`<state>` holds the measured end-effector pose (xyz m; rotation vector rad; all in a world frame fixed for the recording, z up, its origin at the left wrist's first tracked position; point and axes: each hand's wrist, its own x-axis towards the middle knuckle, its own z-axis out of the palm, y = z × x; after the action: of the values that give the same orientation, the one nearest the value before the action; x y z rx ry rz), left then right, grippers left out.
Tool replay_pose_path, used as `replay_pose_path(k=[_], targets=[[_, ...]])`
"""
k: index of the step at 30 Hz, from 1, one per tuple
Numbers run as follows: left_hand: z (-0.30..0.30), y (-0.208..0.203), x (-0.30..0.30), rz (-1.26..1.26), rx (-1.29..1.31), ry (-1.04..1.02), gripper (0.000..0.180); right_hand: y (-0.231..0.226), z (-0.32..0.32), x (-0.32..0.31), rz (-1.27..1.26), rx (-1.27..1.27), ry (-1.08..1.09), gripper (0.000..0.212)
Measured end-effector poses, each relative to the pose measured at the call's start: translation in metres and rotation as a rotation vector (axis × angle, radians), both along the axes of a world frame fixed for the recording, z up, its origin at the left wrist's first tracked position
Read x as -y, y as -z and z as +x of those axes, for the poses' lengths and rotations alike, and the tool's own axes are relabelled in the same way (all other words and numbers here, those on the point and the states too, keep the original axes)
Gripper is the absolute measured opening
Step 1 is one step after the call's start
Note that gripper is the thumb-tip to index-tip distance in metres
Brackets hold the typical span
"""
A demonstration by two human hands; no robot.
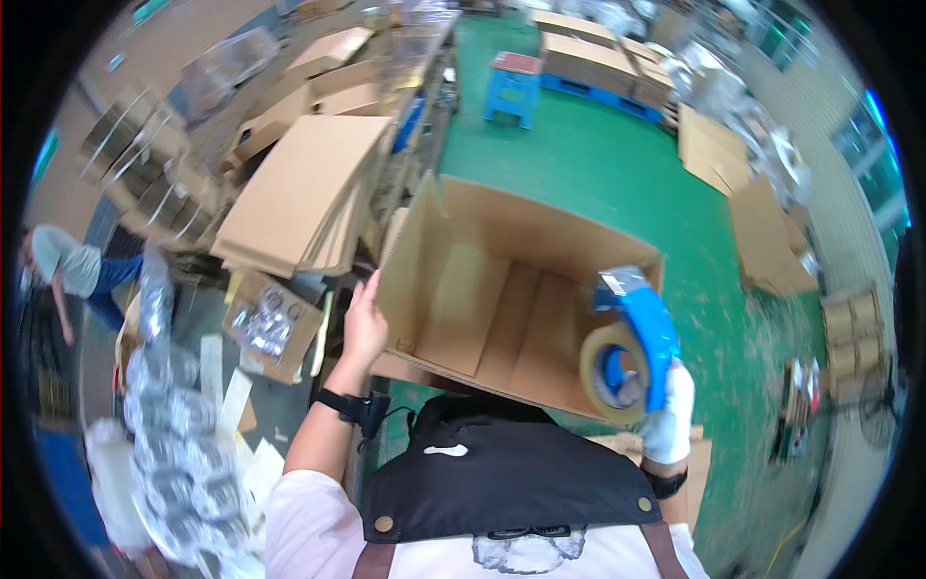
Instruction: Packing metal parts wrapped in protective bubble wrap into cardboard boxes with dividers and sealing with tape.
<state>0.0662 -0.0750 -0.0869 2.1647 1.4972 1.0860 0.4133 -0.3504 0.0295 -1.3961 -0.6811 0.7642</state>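
Head view, left hand (pixel 364 326): resting, fingers extended, against the cardboard box (pixel 540 220).
Cardboard box: gaping upward between the hands, long axis running left-right.
Gloved right hand (pixel 670 417): gripping the tape dispenser (pixel 648 311).
Tape dispenser: extending lengthwise forward from the grip.

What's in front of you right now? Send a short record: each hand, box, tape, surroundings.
left hand: bare, against the left side of the box
right hand: white-gloved, holding a blue tape dispenser
tape roll: tan, mounted on the dispenser
box state: brown cardboard, top open
ahead: blue stool with reddish top, on the green floor
to the left: stack of flat cardboard
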Motion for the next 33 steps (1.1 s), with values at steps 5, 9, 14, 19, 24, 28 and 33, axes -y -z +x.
replay_pose_path(k=[5, 9, 14, 19, 24, 28, 33], targets=[[0.032, -0.120, 0.110, -0.762, 0.661, 0.475, 0.034, -0.022, -0.042, -0.099, 0.035, -0.072, -0.745, 0.046], [0.035, -0.132, 0.175, -0.777, 1.057, 0.379, 0.047, -0.032, -0.097, -0.124, 0.127, 0.670, -1.441, 0.054], [-0.082, -0.073, 0.207, -0.456, 0.559, -0.460, 0.049, -0.038, -0.130, -0.162, 0.150, 0.520, -1.587, 0.021], [-0.246, 0.020, 0.194, -0.636, -0.235, -1.130, 0.054, -0.057, -0.217, -0.236, -0.236, -0.062, -1.639, 0.023], [-0.278, 0.035, 0.120, -0.839, -0.344, -1.063, 0.089, 0.003, -0.291, -0.360, 0.041, 0.815, -1.481, 0.030], [-0.328, -0.042, 0.009, -0.337, 0.216, -0.632, 0.055, 0.013, -0.319, -0.450, -0.138, 1.517, -1.072, 0.068], [-0.473, -0.018, -0.219, -0.417, 0.514, -0.860, 0.053, 0.045, -0.392, -0.487, -0.292, 1.716, -1.192, 0.115]])
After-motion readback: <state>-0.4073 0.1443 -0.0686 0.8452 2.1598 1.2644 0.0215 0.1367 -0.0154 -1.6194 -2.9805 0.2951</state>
